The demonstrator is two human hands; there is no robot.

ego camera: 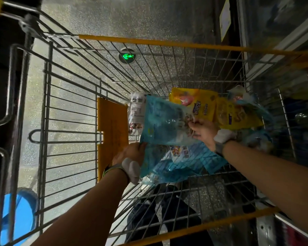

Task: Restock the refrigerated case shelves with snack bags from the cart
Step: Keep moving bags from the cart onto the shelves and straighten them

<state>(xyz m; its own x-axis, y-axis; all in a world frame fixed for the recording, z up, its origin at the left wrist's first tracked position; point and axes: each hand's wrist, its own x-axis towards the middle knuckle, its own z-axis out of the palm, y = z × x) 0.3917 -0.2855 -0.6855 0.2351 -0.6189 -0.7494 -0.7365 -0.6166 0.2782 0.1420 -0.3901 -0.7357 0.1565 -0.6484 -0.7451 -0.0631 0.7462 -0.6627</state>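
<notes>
Speckled terrazzo floor (132,18) with an inset round marker bearing a lit green arrow (127,56). A blue round object (16,215) lies at lower left; a pale yellow label (224,18) hangs at upper right.

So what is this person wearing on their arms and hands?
Both forearms are bare, with no sleeves in view. Each wrist carries a grey band; the one by the left hand has a yellow-green edge. A white padded piece sits at each wrist, also by the right hand.

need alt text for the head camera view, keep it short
Both hands, left hand and right hand, hold a blue snack bag over a wire cart. Yellow snack bags and more blue ones lie in it.
</notes>
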